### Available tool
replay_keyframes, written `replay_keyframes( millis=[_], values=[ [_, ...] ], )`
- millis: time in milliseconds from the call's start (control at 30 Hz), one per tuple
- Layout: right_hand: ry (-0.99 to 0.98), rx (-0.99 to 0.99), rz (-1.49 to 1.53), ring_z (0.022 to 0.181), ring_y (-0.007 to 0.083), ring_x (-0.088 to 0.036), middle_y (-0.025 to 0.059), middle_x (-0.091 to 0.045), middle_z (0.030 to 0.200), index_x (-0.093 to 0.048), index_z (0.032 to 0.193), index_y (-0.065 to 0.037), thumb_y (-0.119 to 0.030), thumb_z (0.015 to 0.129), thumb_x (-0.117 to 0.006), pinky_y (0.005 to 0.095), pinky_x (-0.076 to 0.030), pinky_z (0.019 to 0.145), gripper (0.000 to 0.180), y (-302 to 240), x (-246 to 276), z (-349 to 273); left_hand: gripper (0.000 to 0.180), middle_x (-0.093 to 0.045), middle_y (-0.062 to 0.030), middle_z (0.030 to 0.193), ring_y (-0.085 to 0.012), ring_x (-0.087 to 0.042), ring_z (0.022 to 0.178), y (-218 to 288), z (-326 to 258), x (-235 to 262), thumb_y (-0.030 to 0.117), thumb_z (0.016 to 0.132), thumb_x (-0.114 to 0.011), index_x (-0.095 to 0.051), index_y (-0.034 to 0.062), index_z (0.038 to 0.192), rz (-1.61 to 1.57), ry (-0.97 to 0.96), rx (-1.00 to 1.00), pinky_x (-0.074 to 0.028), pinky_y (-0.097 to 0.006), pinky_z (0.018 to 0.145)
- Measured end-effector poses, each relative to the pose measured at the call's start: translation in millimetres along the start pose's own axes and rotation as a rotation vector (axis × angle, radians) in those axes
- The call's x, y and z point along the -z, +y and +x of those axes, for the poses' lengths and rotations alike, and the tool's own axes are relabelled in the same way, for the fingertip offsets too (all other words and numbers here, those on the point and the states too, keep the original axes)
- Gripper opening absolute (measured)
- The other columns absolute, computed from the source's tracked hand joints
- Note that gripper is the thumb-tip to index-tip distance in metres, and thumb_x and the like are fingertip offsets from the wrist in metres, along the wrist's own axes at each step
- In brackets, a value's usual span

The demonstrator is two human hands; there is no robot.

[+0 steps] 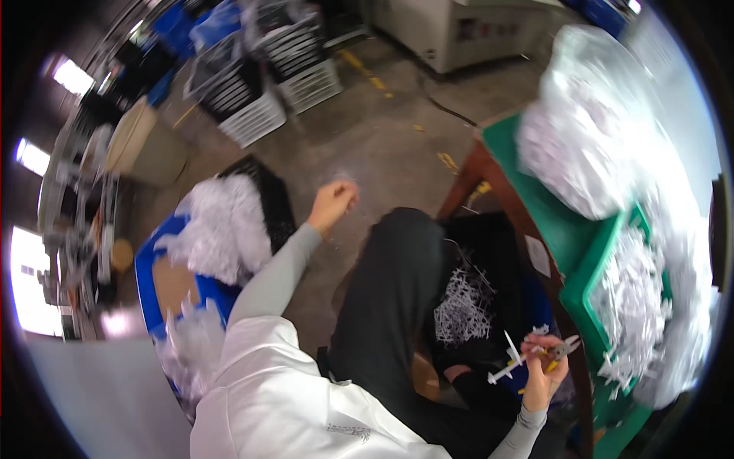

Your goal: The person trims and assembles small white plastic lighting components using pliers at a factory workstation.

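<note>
My left hand [335, 205] is held out over the floor with its fingers curled; anything inside them is hidden. At the lower right, my right hand [541, 381] grips a pair of cutting pliers [564, 348] with yellow handles. A thin white plastic piece [506, 370] with a crossbar sticks out to the left of that hand, which seems to hold it too. Close by, many white plastic bits [465, 310] lie in a black bin [478, 233] beside my knee. Right of the pliers, a green bin [582, 284] holds a heap of white plastic pieces [633, 306].
A clear bag of white parts [585, 130] rests on the green table [505, 141]. On my left, a blue bin [145, 268] stands by a bulging white plastic bag [229, 226]. Laundry-style baskets [252, 118] and a beige barrel [145, 145] stand farther off.
</note>
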State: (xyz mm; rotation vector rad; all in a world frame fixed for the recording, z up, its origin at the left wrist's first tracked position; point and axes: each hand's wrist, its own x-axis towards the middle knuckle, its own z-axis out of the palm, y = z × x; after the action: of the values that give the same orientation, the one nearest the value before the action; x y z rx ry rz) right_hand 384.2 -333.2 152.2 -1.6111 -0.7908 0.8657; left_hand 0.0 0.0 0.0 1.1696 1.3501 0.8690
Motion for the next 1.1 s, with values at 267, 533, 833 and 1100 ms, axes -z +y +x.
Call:
replay_keyframes(
  millis=[267, 533, 833, 1100],
  values=[
    [-0.097, 0.202, 0.030, 0.089, 0.0138, -0.060, 0.0082, -0.051, 0.128, -0.052, 0.124, -0.001, 0.003, 0.090, -0.062, 0.0275, -0.049, 0.083, 0.036, -25.5, -63.2, 22.7, 0.010, -0.063, 0.0002, 0.076, -0.0109, -0.057, 0.062, -202.0, -108.2, 149.6, 0.020, 0.091, -0.064, -0.064, 0.0104, 0.092, -0.259, 0.163, 0.710, -0.043, -0.026, 0.052],
    [-0.181, -0.229, -0.148, 0.091, 0.0155, -0.066, 0.0107, -0.065, 0.117, -0.058, 0.121, 0.000, 0.001, 0.093, -0.062, 0.0294, -0.055, 0.082, 0.028, -16.3, -116.6, 8.2, 0.019, -0.072, -0.0149, 0.089, -0.0324, -0.070, 0.086, -306.2, -68.5, 161.7, 0.024, 0.081, -0.066, -0.069, 0.0077, 0.089, 0.417, 0.279, 0.593, -0.055, -0.041, 0.078],
    [-0.109, -0.892, -0.531, 0.082, 0.0130, -0.061, 0.0053, -0.065, 0.101, -0.059, 0.116, 0.000, 0.002, 0.089, -0.068, 0.0250, -0.050, 0.071, 0.028, 20.5, -196.3, 44.8, 0.023, -0.068, -0.0200, 0.112, -0.0396, -0.065, 0.105, -391.3, 89.4, 166.6, 0.021, 0.093, -0.057, -0.066, 0.0095, 0.111, 0.771, 0.313, 0.661, -0.053, -0.049, 0.092],
    [-0.076, -1.096, -0.663, 0.083, 0.0116, -0.060, 0.0041, -0.065, 0.092, -0.061, 0.120, 0.001, 0.003, 0.085, -0.069, 0.0271, -0.047, 0.073, 0.036, 36.2, -223.3, 81.0, 0.021, -0.063, -0.0102, 0.120, -0.0333, -0.063, 0.109, -458.9, 175.5, 179.4, 0.009, 0.095, -0.052, -0.066, 0.0082, 0.111, 0.995, 0.623, 0.625, -0.056, -0.042, 0.089]
  ],
)
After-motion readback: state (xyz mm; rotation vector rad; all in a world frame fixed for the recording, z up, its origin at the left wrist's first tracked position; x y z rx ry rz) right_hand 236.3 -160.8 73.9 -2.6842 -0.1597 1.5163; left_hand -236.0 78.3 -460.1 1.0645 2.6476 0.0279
